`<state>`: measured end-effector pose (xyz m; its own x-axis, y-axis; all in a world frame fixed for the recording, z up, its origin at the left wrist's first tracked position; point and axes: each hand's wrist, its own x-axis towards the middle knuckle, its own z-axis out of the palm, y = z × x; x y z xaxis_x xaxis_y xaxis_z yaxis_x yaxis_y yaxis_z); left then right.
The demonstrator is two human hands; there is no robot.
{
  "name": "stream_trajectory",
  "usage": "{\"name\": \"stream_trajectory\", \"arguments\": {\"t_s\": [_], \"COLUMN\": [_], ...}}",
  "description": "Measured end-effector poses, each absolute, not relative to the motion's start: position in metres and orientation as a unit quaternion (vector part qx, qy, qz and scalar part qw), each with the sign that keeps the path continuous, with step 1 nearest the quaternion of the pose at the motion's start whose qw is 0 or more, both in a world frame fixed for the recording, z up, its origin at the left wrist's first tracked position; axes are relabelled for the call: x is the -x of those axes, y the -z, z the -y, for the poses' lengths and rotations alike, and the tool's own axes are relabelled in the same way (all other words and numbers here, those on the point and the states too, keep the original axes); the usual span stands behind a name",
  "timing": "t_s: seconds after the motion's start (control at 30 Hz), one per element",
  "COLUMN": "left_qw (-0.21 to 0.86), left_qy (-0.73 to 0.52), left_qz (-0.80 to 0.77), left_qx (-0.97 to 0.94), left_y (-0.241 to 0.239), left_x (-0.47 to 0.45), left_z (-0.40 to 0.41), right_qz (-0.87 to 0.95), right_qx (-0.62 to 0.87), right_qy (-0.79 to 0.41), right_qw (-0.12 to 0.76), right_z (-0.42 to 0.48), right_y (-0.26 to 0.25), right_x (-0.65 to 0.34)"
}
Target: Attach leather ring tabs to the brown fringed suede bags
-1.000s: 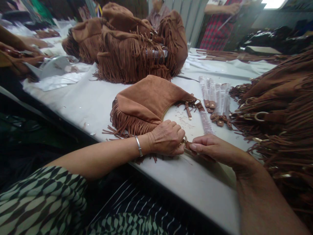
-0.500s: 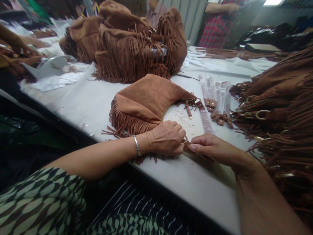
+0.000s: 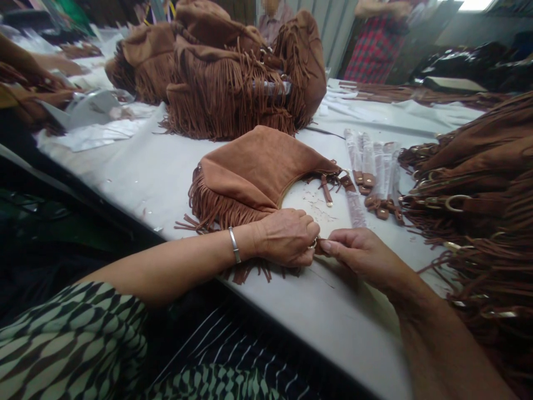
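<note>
A brown suede bag with long fringe lies on the white table, its curved opening toward the right. My left hand is closed over the bag's near end, around a metal ring that shows at the fingertips. Just right of it, my right hand pinches the end of a brown leather strap between thumb and fingers, close against the ring. At the bag's far end, a second ring joins a strap wrapped in clear plastic. A small zip-pull tab hangs inside the curve.
Several plastic-wrapped straps lie right of the bag. A heap of fringed bags stands behind it, and another pile rises at the right. Across the table a person in a checked apron stands. The table edge runs nearby.
The view has shifted slightly, so most things sit a little further right. Both hands keep their grip at the ring, with the strap end slightly turned and less of it showing.
</note>
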<state>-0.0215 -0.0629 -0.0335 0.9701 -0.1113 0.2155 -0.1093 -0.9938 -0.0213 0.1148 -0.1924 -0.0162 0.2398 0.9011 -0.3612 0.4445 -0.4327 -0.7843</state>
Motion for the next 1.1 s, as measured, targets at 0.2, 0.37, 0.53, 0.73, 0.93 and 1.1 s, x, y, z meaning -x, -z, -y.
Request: {"name": "stream_trajectory", "arguments": {"t_s": [0.2,0.37,0.53,0.73,0.93,1.1], "left_qw": [-0.008,-0.001,0.015,0.01,-0.033,-0.026], "left_qy": [0.096,0.113,0.102,0.088,0.112,0.135], "left_qz": [-0.121,-0.067,0.001,-0.1,-0.153,-0.057], "left_qx": [0.988,0.991,0.995,0.991,0.981,0.989], "left_y": [0.031,0.032,0.035,0.033,0.034,0.028], "left_x": [0.022,0.022,0.017,0.017,0.019,0.025], "left_z": [0.06,0.064,0.07,0.066,0.063,0.07], "right_qz": [0.49,0.478,0.45,0.422,0.409,0.419], "right_qx": [0.705,0.683,0.683,0.653,0.633,0.659], "right_qy": [-0.437,-0.476,-0.492,-0.538,-0.566,-0.527], "right_qw": [0.269,0.278,0.299,0.325,0.334,0.335], "right_z": [0.191,0.197,0.199,0.196,0.195,0.201], "right_y": [0.015,0.008,0.004,0.013,0.017,0.013], "right_x": [-0.119,-0.127,-0.123,-0.126,-0.133,-0.132]}}
